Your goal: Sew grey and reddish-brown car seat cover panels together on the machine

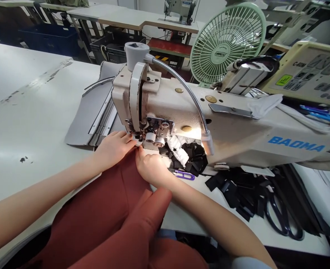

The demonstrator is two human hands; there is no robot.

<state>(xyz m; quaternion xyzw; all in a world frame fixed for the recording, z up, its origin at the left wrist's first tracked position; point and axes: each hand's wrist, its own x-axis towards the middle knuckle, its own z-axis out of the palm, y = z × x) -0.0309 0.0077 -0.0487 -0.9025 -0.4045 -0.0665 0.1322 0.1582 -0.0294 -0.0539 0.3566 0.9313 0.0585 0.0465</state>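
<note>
A reddish-brown fabric piece (97, 213) runs from the front edge up to the foot of a white sewing machine (165, 97). My left hand (113, 150) is at the left of the presser foot, its fingers closed together on the fabric's far edge. Close by on the right, my right hand (152, 168) pinches the same fabric with curled fingers, thumb side near the foot. The needle and the stitched edge are hidden behind the fingers and the machine head. Part of the fabric folds over below my right wrist.
Purple thread snips (185, 175) lie beside black and white scraps (191, 157). Dark-handled scissors (279, 216) and more black pieces (234, 190) are at the right. Grey panels (90, 112) lie behind my left hand. A green fan (228, 45) and a control panel (310, 73) stand behind the machine.
</note>
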